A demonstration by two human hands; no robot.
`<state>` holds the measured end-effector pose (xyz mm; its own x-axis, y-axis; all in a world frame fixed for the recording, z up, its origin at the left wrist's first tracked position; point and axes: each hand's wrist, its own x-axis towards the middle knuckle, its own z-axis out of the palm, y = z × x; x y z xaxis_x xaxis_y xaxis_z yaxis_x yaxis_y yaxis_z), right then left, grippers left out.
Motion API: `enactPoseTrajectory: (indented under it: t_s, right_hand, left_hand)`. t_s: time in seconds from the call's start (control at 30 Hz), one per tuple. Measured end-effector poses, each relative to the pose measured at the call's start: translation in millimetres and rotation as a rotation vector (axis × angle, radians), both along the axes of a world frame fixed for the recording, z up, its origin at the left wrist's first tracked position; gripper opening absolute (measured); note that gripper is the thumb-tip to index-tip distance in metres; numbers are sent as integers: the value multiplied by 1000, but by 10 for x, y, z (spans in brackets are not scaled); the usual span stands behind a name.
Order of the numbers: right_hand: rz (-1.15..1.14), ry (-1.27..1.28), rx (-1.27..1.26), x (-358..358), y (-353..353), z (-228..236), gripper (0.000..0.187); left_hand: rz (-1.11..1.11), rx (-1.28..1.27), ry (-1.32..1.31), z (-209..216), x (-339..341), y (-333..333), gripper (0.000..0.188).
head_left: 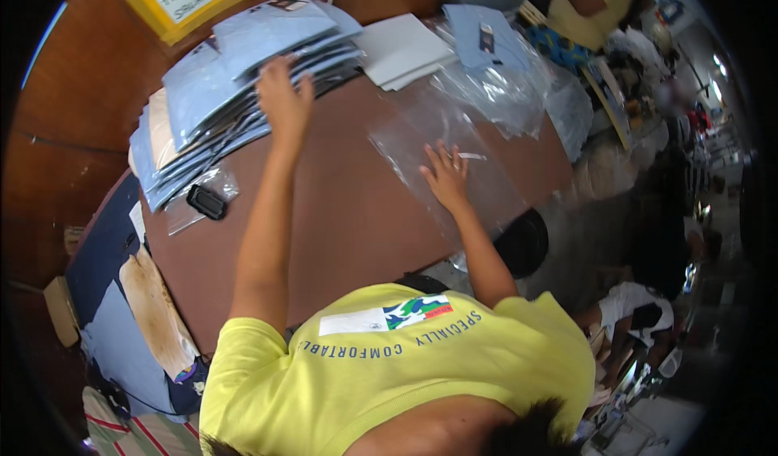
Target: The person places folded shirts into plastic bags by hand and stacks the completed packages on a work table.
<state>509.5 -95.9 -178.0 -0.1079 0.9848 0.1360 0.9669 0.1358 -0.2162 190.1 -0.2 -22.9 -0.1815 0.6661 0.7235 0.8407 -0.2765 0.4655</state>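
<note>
At the far left of the table lies a stack of folded light-blue garments [198, 91] in clear plastic packaging. My left hand [284, 104] reaches to the stack's front edge, fingers parted, thumb out to the side; it appears to touch the packets. A flat clear plastic bag [409, 160] lies on the brown tabletop [348, 181] to the right. Over this bag my right hand [446, 176] is spread, palm down, with nothing visible gripped in it. A small pale strip shows beside its fingers.
White sheets or boards [405, 47] lie at the back, beside a folded blue garment [486, 39] on crumpled clear plastic [510, 104]. A small black tray-like piece [207, 202] sits near the stack. People work off to the right.
</note>
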Motion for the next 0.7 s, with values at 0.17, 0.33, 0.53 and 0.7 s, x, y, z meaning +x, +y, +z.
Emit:
enactPoseTrajectory:
  t_s: [0.17,0.33,0.53,0.7]
  right_hand:
    - [-17,104,55,-335,470,38,51]
    - [-77,193,171,-53,695,187,45]
    - [69,210,170,420,1069,-47,44]
    - [467,229,121,322,1301,61,34]
  left_hand:
    - [-234,-375,84,-828,1329,-688,34]
    - [-183,-577,176,-1355,1769,-830,37]
    - [-62,-555,250,-1351,2042,-675,42]
    - [7,-592,271,-1434,2220,-601,55]
